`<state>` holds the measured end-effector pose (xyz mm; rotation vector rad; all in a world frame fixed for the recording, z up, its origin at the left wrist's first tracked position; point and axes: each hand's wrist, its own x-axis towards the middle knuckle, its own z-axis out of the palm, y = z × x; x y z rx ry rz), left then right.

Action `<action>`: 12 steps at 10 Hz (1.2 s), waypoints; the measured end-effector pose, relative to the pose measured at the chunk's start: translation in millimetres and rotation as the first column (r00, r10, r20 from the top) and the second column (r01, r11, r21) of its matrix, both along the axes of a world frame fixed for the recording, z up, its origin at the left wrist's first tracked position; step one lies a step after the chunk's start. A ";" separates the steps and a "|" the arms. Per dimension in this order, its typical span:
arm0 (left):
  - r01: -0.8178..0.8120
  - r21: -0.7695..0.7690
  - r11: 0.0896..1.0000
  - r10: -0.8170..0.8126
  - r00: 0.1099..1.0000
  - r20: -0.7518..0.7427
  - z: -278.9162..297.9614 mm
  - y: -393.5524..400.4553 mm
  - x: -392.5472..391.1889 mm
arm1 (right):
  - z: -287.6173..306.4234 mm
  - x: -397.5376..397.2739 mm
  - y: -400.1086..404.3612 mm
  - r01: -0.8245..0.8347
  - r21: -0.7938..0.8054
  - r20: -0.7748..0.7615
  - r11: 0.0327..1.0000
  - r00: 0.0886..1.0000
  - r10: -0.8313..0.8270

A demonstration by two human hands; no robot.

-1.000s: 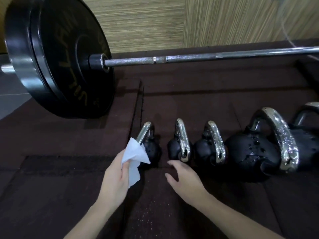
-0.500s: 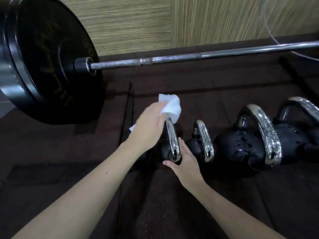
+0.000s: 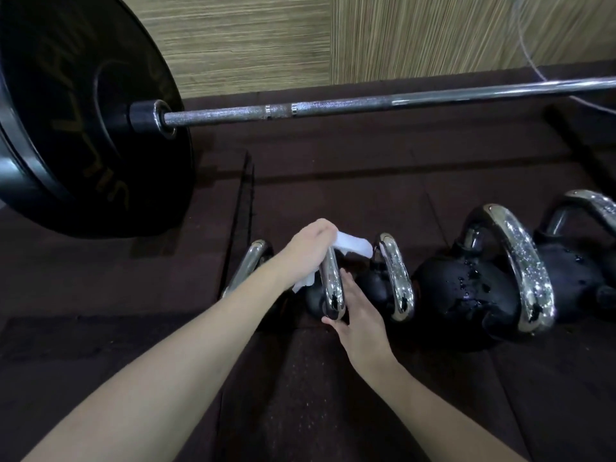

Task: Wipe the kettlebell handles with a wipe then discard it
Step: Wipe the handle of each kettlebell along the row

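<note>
**Wipe on the second handle, the wet ones not yet reached**

Five kettlebells stand in a row on the dark floor (image 3: 333,395), in front of a barbell (image 3: 366,106). The left hand (image 3: 308,253) presses a white wipe (image 3: 353,245) against the top of the second handle (image 3: 331,285). Its fingers are curled around the wipe and over the chrome bar, so the wipe is clamped between palm and metal. The right hand (image 3: 361,316) rests on the body of the same kettlebell, beside the foot of this handle. Its fingers are straight and together and grip nothing; I judge that they steady the weight.

The first handle (image 3: 248,266) at the left is partly behind the left forearm. The third handle (image 3: 395,278) is just beside the wipe. The big handle (image 3: 520,261) and the last one (image 3: 596,205) carry many water drops, and the black body under the big one is also wet.

What can go wrong from here:

- The small kettlebell can tip or roll if the left hand pulls hard sideways, because the right hand only leans on it.
- The loose end of the wipe hangs near the third handle and can catch there and tear.
- One thin wipe can become soaked before the two wet handles are dry, and then it only smears the water.
- No bin is visible, so where the wipe must be discarded I cannot tell.
</note>
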<state>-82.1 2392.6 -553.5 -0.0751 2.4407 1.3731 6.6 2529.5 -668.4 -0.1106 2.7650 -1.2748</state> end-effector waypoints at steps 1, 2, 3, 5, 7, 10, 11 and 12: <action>0.200 -0.133 0.971 -0.231 0.929 -0.288 -10.4 -6.2 44.6 | 4.7 -4.3 1.8 -0.028 -0.057 0.154 0.998 0.987 0.037; 0.324 -0.272 0.906 -0.411 0.826 -0.385 -14.1 -13.9 87.4 | 30.3 -6.6 -1.9 -0.123 -0.199 0.089 0.972 0.986 0.143; 0.308 -0.263 0.914 -0.393 0.833 -0.390 -14.6 -17.1 90.7 | 19.1 -8.6 3.0 -0.125 -0.136 0.062 0.983 0.989 0.134; 0.095 -0.085 0.992 -0.105 0.987 -0.125 -0.2 -2.4 22.0 | 10.4 -4.2 4.1 -0.085 -0.077 0.059 0.993 0.994 0.090; -0.223 0.069 0.972 0.209 0.963 0.172 20.5 8.6 12.2 | 7.6 -5.8 5.7 -0.093 -0.096 0.042 0.991 0.994 0.098; -0.344 0.110 0.932 0.328 0.934 0.145 19.7 16.5 50.6 | 2.4 -7.8 4.6 -0.053 -0.240 0.070 0.969 0.995 0.071; -0.307 0.126 0.943 0.289 0.946 0.147 18.9 15.5 69.9 | 3.6 -8.0 4.1 -0.048 -0.200 0.092 0.979 0.993 0.068; -0.334 0.167 0.928 0.300 0.932 0.202 8.5 12.8 90.7 | 5.9 -6.5 2.5 -0.038 -0.212 0.114 0.977 0.992 0.063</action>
